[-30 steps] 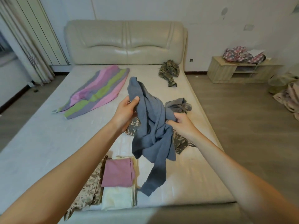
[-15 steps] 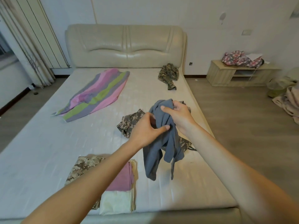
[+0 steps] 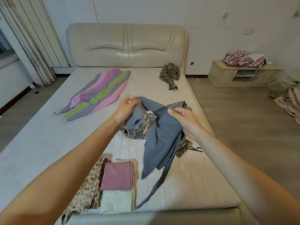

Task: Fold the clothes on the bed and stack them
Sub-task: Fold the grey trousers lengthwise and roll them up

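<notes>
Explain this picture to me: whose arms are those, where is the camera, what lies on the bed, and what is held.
There is no machine here. The arms belong to a person wearing a wide-angle camera on the head, so you look forward and down along them. The left hand and right hand both grip a grey garment, held up over the bed, its loose end hanging. Under it lies a crumpled camouflage piece. Farther off lie a striped cloth and a camouflage garment near the headboard. At the near edge are folded things: a pink piece on a cream one, beside folded camouflage.
</notes>
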